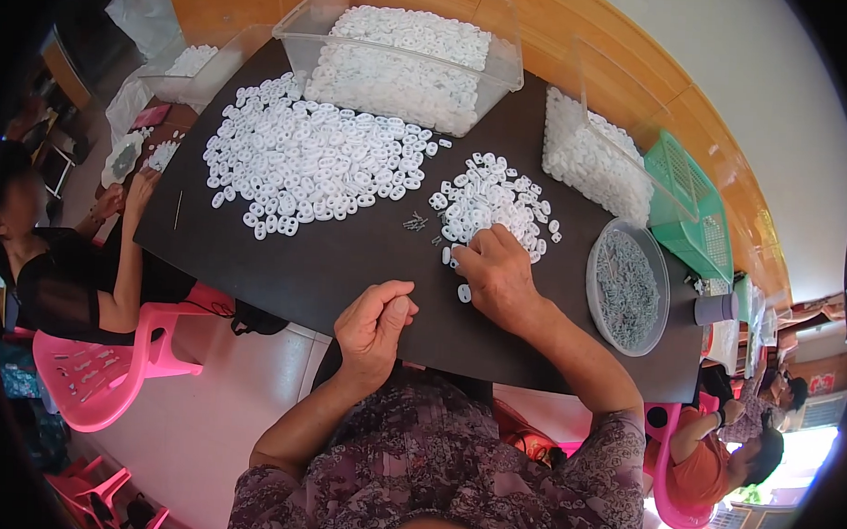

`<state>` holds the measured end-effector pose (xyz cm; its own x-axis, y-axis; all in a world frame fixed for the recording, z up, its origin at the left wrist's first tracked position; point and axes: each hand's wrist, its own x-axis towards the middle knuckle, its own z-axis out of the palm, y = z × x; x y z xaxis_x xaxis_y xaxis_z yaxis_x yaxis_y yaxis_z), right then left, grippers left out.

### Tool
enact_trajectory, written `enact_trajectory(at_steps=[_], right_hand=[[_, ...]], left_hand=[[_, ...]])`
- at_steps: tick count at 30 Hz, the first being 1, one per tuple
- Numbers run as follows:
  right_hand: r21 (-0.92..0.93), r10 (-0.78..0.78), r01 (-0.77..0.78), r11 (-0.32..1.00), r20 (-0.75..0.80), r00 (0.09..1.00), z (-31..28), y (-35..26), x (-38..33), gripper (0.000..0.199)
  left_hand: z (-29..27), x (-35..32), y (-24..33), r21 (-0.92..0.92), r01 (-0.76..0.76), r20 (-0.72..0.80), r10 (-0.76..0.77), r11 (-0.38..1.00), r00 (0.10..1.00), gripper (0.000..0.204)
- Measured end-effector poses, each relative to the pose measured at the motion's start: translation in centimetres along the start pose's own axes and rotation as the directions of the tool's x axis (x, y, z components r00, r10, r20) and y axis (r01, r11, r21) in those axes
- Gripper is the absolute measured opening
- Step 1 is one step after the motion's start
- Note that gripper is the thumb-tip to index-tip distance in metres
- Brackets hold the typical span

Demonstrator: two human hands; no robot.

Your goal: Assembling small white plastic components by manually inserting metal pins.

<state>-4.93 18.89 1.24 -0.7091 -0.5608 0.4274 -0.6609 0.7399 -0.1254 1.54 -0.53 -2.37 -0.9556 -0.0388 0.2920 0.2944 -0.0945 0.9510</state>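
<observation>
Small heap of white two-holed plastic pieces (496, 204) right of centre on the dark tabletop (349, 262). Right hand (499, 278) at the heap's lower edge, fingers bent and bunched, tips down beside a white piece; cannot tell whether they are clamped on it. One loose piece (464, 293) lies just below those fingertips.

Left hand (370, 330) near the table's lower edge, centre frame, apart from the heap. Fingers curled together, thumb against the forefinger; cannot tell if anything is inside.

Small grey screw-like parts (416, 222) lie just left of the heap. Many more fill a round clear tub (665, 278) at right.

Larger pile of the same white pieces (315, 158) upper left of centre; behind it, a clear bin (507, 58) partly filled with them. Second clear bin (593, 79) upper right, also holding white pieces, beside a green basket (713, 242).

Left edge: another person (69, 271) on a pink chair (88, 374), hands at a side table.
</observation>
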Motion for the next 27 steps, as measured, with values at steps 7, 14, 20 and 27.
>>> enact_trajectory(at_steps=[7, 14, 20, 27], right_hand=[[0.007, 0.013, -0.014, 1.0, 0.064, 0.998, -0.2, 0.0, 0.6, 0.019], [0.134, 0.027, -0.041, 0.99, 0.108, 0.994, -0.6, 0.4, 1.3, 0.021], [0.47, 0.323, -0.398, 0.788, 0.236, 0.917, -2.3, -2.2, 1.0, 0.014], [0.706, 0.447, -0.652, 0.275, 0.507, 0.737, -3.2, -4.3, 0.7, 0.013]], left_hand=[[-0.1, 0.0, -0.1, -0.016, -0.005, 0.007, 0.005, 1.0, 1.0, 0.018], [0.0, 0.1, 0.0, -0.025, -0.025, -0.009, 0.024, 0.999, 1.0, 0.015], [-0.1, 0.0, 0.1, -0.121, 0.076, -0.013, -0.078, 0.99, 0.997, 0.017], [0.5, 0.6, 2.0, -0.389, 0.257, 0.092, -0.24, 0.885, 0.966, 0.019]])
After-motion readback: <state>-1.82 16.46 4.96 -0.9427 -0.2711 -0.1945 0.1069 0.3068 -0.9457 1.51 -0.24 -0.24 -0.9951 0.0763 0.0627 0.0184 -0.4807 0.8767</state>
